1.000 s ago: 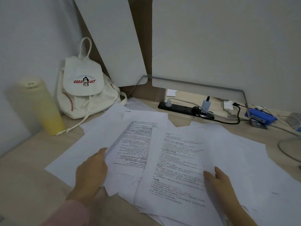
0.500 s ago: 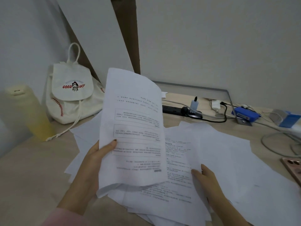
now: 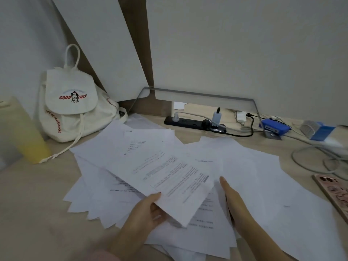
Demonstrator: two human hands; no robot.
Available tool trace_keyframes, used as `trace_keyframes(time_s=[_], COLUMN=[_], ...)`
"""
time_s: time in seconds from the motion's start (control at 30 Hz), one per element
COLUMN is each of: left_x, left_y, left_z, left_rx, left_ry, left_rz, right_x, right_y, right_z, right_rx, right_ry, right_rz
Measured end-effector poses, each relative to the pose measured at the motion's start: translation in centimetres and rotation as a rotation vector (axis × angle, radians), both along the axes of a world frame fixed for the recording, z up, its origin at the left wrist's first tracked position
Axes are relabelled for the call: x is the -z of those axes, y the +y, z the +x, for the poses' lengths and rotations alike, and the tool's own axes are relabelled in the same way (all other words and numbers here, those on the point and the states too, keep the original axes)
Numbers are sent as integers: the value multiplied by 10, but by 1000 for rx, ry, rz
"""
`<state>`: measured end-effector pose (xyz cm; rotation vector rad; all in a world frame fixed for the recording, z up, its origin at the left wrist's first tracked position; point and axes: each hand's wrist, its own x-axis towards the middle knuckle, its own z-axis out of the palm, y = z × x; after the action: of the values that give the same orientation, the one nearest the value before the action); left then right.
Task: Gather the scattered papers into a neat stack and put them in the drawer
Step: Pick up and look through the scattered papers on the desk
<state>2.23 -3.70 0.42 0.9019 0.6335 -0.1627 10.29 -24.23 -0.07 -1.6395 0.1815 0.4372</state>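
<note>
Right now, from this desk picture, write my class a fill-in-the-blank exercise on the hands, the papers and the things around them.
1. The left hand grips a printed sheet; the right hand holds ____.
2. The white backpack reads GOOD ____.
3. The bottle beside the backpack is ____ in colour.
4. The power strip behind the papers is ____.

Missing words: nothing; LUCY; yellow; black.

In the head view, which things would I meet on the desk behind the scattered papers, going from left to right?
yellow bottle → white backpack → black power strip → blue device
</note>
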Motion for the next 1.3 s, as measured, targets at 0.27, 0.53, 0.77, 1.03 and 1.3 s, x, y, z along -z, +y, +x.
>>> trace_keyframes(time_s=[0.27, 0.53, 0.77, 1.03, 1.3], left_x=[-48, -58, -16, -24, -6], left_y=[-20, 8, 18, 53, 63], left_z=[13, 109, 158, 153, 95], left_rx=[885, 781, 919, 861, 295], left_ry=[-48, -342, -240, -238, -14], left_rz=[650, 1767, 1621, 1321, 1233], right_x=[5, 5, 7, 11, 11], right_y=[-4, -6, -15, -22, -22], right_z=[3, 5, 9, 15, 11], right_rx=[-93, -131, -183, -71, -81], right_ry=[-64, -56, 9, 102, 118], right_rz=[-21, -4, 31, 53, 173])
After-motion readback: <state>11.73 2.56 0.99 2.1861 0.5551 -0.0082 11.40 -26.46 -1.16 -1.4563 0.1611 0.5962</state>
